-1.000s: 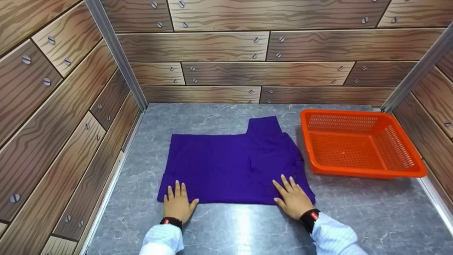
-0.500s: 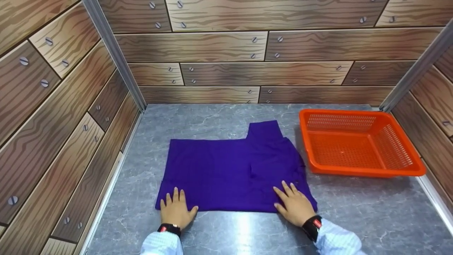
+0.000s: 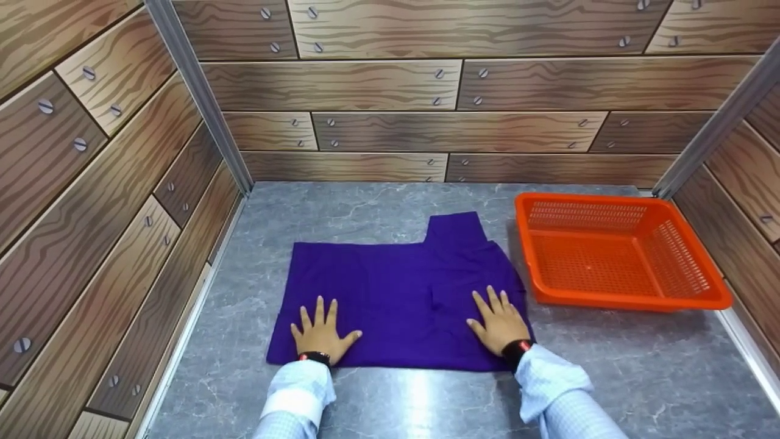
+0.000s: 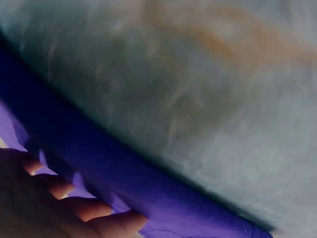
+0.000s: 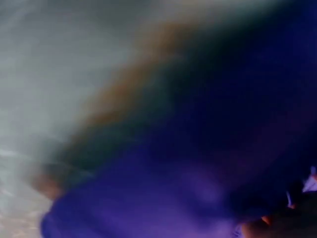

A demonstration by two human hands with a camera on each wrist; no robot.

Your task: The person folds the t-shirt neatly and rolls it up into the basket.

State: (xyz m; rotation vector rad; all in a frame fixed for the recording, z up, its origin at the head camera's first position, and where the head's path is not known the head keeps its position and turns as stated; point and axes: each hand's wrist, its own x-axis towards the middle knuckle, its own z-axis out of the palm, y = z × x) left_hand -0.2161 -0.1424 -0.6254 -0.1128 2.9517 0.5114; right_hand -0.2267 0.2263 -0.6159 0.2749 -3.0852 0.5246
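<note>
A deep purple garment [image 3: 390, 292] is spread folded on a grey, marble-veined table [image 3: 365, 201], just to the left of an orange perforated basket [image 3: 615, 299]. Its body is laid out as a broad, nearly rectangular panel, the cloth largely smooth and the near edge almost straight. Toward the right end, a short, squarish flap is pointed at the plank-patterned back wall [image 3: 378, 131], and the outline is slanted down from it beside the basket. Faint creases and a short, dark fold line are shown on that right part. A line of stitching is picked out in the left wrist view, close to the fingertips.

The near left part of the cloth is touched by the left hand [image 3: 321, 338], its fingers straight and fanned wide. The near right part is touched by the right hand [image 3: 501, 326], fingers likewise extended and spread. Much of the right wrist view is blurred.
</note>
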